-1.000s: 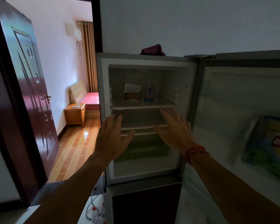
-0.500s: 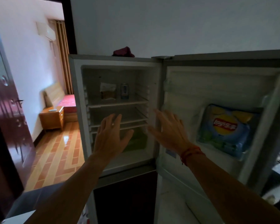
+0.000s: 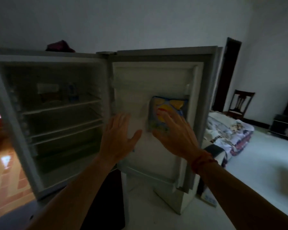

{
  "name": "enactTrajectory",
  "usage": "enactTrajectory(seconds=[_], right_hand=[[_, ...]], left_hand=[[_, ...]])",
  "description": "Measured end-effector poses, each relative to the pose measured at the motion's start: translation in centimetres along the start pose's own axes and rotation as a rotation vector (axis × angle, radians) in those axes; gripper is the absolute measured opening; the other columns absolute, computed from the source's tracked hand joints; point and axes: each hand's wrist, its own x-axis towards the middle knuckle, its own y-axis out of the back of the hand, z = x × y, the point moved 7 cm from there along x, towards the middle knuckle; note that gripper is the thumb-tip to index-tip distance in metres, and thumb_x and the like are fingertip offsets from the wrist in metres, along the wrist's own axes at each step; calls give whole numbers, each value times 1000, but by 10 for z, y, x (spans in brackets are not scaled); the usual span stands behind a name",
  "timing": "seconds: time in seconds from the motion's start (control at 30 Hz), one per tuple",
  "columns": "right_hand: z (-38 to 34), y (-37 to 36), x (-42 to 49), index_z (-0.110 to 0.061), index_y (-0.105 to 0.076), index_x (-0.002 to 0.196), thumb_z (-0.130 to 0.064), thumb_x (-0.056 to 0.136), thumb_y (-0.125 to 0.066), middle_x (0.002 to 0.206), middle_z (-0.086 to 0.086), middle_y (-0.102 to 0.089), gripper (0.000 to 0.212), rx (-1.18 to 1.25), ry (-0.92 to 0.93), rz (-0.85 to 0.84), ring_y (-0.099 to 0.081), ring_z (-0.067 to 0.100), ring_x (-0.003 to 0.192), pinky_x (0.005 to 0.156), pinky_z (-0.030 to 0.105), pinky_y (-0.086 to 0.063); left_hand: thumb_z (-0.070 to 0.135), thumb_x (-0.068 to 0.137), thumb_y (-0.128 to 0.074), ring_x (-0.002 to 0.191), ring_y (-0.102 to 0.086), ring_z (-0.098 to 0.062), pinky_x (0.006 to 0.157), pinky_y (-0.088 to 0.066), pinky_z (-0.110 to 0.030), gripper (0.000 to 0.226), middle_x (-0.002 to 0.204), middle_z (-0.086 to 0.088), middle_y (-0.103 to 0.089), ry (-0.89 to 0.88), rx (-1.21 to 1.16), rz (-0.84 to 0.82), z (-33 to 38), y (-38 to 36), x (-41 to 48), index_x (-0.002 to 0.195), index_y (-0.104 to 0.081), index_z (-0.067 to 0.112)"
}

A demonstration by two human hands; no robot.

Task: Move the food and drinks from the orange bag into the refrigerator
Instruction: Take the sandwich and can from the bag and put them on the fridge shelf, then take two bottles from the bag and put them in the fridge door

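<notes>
The refrigerator (image 3: 5, 103) stands open, its upper door (image 3: 204, 100) swung wide to the right. A blue and yellow chip bag (image 3: 169, 105) sits in the door's rack. On the top inner shelf stand a pale carton (image 3: 47, 92) and a blue can (image 3: 72, 92). My left hand (image 3: 118, 140) is raised with fingers spread in front of the door's inner panel, holding nothing. My right hand (image 3: 176, 131) is open with its fingers over the lower part of the chip bag; I cannot tell whether it touches the bag. The orange bag is out of sight.
A dark red cloth (image 3: 60, 46) lies on top of the refrigerator. To the right, a heap of patterned bedding (image 3: 229, 131) lies on the pale floor, with a wooden chair (image 3: 239, 103) behind it. Shiny wood flooring (image 3: 3, 165) shows at the left.
My view has swung right, off the shelves and onto the open door. Both hands moved right with it, the right one now in front of the chip bag.
</notes>
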Motion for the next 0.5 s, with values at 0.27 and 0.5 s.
enactTrajectory(seconds=[0.27, 0.5], right_hand=[[100, 68, -71, -39, -25, 150, -75, 84, -35, 157, 9, -31, 76, -186, -352, 0, -31, 30, 142, 111, 51, -30], [141, 132, -154, -37, -28, 151, -74, 85, -40, 157, 11, -31, 76, -455, -673, 71, -35, 30, 139, 108, 45, -31]], left_hand=[[57, 93, -41, 130, -46, -34, 105, -43, -44, 70, 138, -18, -52, -326, -296, -74, 121, -69, 23, 138, -48, 4], [72, 89, -25, 137, -38, -32, 110, -35, -45, 81, 148, -13, -43, -487, -470, -204, 216, -114, 22, 143, -44, 14]])
